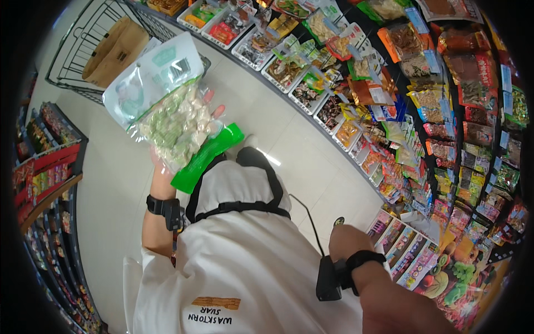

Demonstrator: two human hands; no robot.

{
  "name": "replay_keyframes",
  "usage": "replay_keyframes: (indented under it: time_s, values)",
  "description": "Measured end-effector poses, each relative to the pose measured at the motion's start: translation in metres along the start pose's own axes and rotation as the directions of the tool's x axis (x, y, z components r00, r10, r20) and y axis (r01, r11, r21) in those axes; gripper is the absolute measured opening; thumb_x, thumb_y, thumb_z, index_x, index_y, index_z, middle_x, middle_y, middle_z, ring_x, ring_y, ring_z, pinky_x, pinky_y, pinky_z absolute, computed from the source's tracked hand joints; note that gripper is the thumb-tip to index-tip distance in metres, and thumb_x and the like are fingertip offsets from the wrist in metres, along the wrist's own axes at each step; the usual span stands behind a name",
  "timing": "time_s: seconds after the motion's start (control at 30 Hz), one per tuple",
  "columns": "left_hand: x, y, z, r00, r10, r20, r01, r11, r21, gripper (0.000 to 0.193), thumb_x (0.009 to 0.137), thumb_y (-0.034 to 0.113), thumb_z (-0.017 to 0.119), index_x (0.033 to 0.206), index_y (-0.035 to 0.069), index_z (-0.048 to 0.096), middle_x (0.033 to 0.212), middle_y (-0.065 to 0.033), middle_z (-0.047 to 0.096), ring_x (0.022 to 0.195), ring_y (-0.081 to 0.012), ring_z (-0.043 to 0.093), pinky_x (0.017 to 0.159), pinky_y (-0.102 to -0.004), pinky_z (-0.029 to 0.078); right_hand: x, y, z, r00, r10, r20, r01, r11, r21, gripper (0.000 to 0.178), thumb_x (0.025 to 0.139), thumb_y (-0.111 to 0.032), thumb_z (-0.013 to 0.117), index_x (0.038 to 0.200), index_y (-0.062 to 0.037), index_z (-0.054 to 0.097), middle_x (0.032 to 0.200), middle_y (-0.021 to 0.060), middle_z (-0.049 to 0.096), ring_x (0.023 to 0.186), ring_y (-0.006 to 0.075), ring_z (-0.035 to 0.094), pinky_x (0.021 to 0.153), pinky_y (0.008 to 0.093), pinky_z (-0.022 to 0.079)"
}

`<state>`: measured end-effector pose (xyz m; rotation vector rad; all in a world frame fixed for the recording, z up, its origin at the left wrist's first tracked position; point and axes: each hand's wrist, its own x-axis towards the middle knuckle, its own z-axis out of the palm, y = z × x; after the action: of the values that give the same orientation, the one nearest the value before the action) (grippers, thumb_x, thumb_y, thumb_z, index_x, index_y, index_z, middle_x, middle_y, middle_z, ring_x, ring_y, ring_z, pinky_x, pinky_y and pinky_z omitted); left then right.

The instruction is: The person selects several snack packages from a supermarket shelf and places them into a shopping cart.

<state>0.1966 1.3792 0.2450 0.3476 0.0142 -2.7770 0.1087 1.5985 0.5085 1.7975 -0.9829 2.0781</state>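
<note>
My left hand is under a clear plastic bag of pale green and whitish pieces, gripping it from below; a few fingertips show past its far right edge. The bag has a white printed panel at its far end and a bright green strip at its near end. It is held up over the floor, near the shopping cart. My right hand hangs low on the right, its fingers mostly hidden. A small dark round thing shows just beyond it; I cannot tell whether it is held.
A wire shopping cart with a brown paper bag stands at the far left. Shelves of packaged snacks in white bins and hanging rows run along the right. Another snack shelf lines the left. Pale tiled floor lies between.
</note>
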Motion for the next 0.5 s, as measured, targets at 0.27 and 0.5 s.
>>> replay_keyframes:
  time_s: [0.27, 0.5]
  values:
    - [-0.002, 0.03, -0.013, 0.996, -0.02, -0.092, 0.013, 0.997, -0.08, 0.067, 0.093, 0.052, 0.03, 0.146, 0.013, 0.018, 0.15, -0.0179, 0.018, 0.134, -0.0476, 0.018, 0.108, -0.0624, 0.015, -0.017, 0.038, 0.043, 0.963, -0.242, -0.116, 0.248, 0.968, 0.04, 0.045, 0.092, -0.013, 0.051, 0.136, -0.0095, 0.042, 0.138, 0.0021, 0.046, 0.129, 0.0134, 0.04, 0.109, 0.029, 0.032]
    - [-0.001, 0.039, -0.025, 0.991, -0.053, -0.12, 0.035, 0.989, -0.145, 0.067, 0.093, 0.054, 0.03, 0.146, 0.014, 0.021, 0.149, -0.0181, 0.019, 0.134, -0.0479, 0.018, 0.109, -0.062, 0.014, -0.019, 0.03, 0.055, 0.981, -0.13, -0.142, 0.084, 0.953, -0.289, 0.032, 0.094, -0.027, 0.049, 0.121, -0.0146, 0.06, 0.132, -0.0025, 0.052, 0.122, 0.0128, 0.047, 0.103, 0.0286, 0.036]
